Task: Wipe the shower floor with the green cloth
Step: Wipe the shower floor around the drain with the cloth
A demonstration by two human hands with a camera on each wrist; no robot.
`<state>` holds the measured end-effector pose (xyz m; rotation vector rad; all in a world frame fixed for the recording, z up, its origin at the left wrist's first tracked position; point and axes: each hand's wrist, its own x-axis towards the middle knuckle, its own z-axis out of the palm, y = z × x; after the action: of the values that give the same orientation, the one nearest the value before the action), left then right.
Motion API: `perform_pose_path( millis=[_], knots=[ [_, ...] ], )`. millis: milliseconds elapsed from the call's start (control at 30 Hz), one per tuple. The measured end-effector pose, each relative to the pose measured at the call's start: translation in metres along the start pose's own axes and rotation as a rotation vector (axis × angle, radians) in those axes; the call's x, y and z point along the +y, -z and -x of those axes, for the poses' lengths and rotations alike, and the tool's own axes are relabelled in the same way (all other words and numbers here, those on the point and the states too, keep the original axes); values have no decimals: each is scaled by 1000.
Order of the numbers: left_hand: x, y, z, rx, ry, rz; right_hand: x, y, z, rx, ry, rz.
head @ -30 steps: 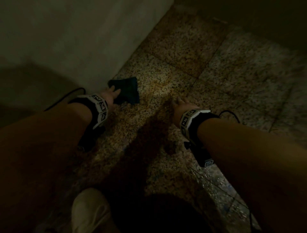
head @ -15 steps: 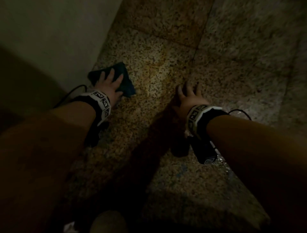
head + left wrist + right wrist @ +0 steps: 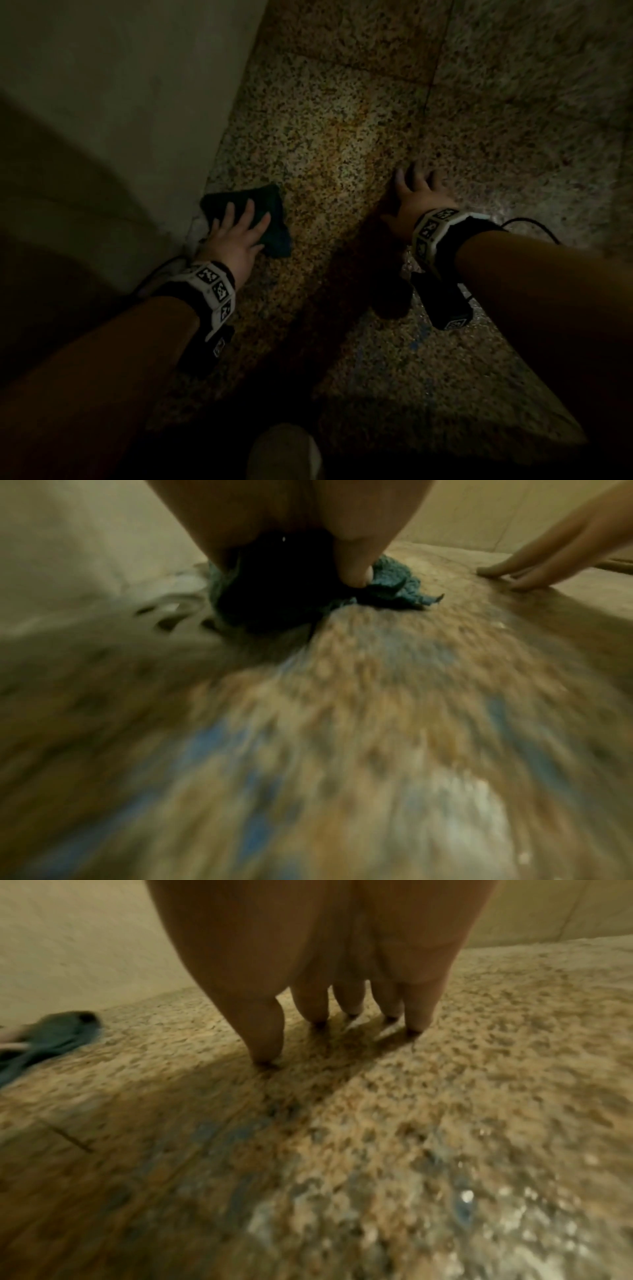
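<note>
The green cloth lies crumpled on the speckled shower floor, close to the wall. My left hand presses flat on it with straight fingers; in the left wrist view the thumb pushes into the cloth. My right hand rests on the bare floor to the right, its fingers spread and their tips down on the stone. The cloth shows at the left edge of the right wrist view.
A pale wall runs along the left of the floor. Grout lines cross the tiles farther out. The floor near my right wrist is wet and shiny. A light shoe tip shows at the bottom.
My left hand has slid the cloth along the foot of the wall and now lies further over it. My right hand has stayed planted on the floor.
</note>
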<state>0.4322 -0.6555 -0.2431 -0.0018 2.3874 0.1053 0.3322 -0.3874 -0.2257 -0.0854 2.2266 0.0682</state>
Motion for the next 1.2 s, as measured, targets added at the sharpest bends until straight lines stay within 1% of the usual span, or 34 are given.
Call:
perform_pose_path(
  millis=[200,267,333,467,567,700,833,967,1200],
  knots=[
    [-14,4,-7,26,-83,15,-2,-5,2,43,-17,-19],
    [-18,7,-10,24,-91,-22,-1,-6,1,53,-17,-24],
    [-17,16,-15,14,-76,-81,1,-7,0,55,-17,-22],
    [-10,46,-37,-10,-26,-65,4,-9,0,62,2,-21],
    [-6,55,-48,-24,-15,-85,6,-9,0,69,9,-16],
    [2,47,-41,1,23,-61,7,-9,1,67,26,-28],
    [11,23,-24,68,-46,-32,8,-11,3,97,39,-26],
    [24,0,-7,55,-79,-74,10,-13,6,126,61,-22],
    [24,2,-13,64,-74,-79,11,-17,6,147,69,23]
  ],
)
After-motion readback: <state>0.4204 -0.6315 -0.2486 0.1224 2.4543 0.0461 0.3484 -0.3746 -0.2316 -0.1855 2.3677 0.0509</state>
